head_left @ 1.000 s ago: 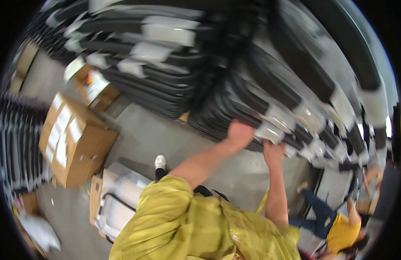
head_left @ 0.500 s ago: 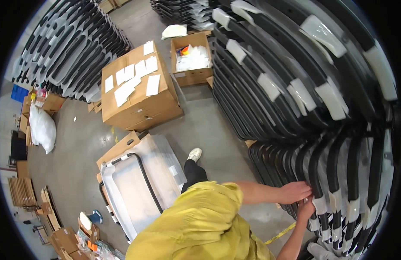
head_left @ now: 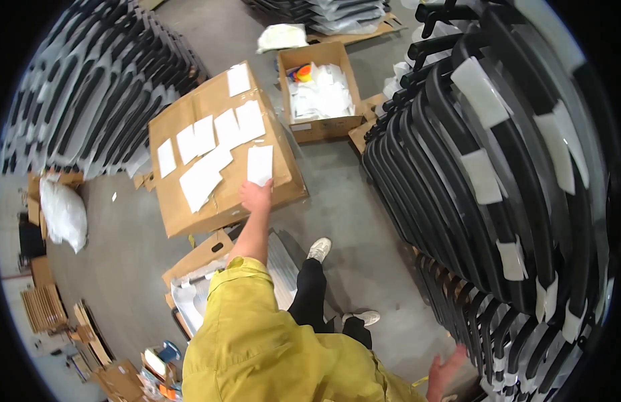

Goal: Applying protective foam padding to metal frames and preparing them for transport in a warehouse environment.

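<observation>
My left hand [head_left: 257, 194] reaches over the near side of a large cardboard box [head_left: 283, 167]. Its thumb and fingers close on the lower end of a white rectangular sheet [head_left: 260, 163] lying on the box top. Several similar white sheets [head_left: 202, 177] are spread farther left on it, some overlapping. Low at the right, my right hand [head_left: 447, 365] is slightly blurred, fingers apart and holding nothing. It is beside a row of black tubular frames [head_left: 518, 328] with white wraps on their bars, and apart from them.
A taller stack of black frames [head_left: 458, 194] stands along the right, another stack [head_left: 82, 87] at the far left. An open carton [head_left: 300, 127] of white material sits beyond the box. Below my left arm lies a plastic-covered panel [head_left: 190, 295]. A white bag [head_left: 62, 211] rests at left.
My left hand has gone from the frames at right to the white sheet on the box. My right hand has come off the frame and moved lower. The view has shifted too.
</observation>
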`<state>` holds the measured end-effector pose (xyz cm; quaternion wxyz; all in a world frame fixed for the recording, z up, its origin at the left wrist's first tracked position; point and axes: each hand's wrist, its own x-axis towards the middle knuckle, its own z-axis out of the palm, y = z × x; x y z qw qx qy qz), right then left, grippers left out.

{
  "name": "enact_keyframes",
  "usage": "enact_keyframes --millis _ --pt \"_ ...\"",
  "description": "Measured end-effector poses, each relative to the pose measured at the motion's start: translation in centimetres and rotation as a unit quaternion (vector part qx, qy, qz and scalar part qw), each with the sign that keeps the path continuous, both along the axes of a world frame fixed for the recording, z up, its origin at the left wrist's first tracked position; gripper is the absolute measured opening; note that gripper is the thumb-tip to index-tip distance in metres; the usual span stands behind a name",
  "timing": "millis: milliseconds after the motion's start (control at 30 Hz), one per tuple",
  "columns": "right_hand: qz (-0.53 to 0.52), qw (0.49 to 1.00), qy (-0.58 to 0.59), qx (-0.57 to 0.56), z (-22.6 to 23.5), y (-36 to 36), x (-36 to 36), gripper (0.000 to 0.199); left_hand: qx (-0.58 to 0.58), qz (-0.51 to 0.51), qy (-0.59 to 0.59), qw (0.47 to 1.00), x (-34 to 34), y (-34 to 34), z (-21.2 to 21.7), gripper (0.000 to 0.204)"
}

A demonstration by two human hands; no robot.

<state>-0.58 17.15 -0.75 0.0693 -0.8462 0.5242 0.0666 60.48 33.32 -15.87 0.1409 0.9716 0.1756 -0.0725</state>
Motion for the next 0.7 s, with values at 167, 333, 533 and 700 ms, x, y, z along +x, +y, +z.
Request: enact_keyframes --millis 167,333,533,700 --pt "0.048 0.978 -0.093 0.181 -2.3 1.2 13.1 0.051 -0.252 -0.132 0.048 0.958 5.6 7.9 -7.0 0.056" --pt "0.047 0.957 -0.165 0.232 -0.5 0.6 20.4 0.036 -0.125 -0.291 -0.01 0.949 4.6 5.4 -2.0 0.035" --pt "0.029 0.931 -0.323 0.166 4.4 -1.2 22.5 0.03 -0.308 -0.536 0.218 0.755 -4.9 -3.5 14.5 0.025" --pt "-0.098 0.808 -0.523 0.254 10.0 -2.5 18.1 0.044 -0.347 -0.573 0.408 0.621 -14.1 -8.8 23.9 0.025"
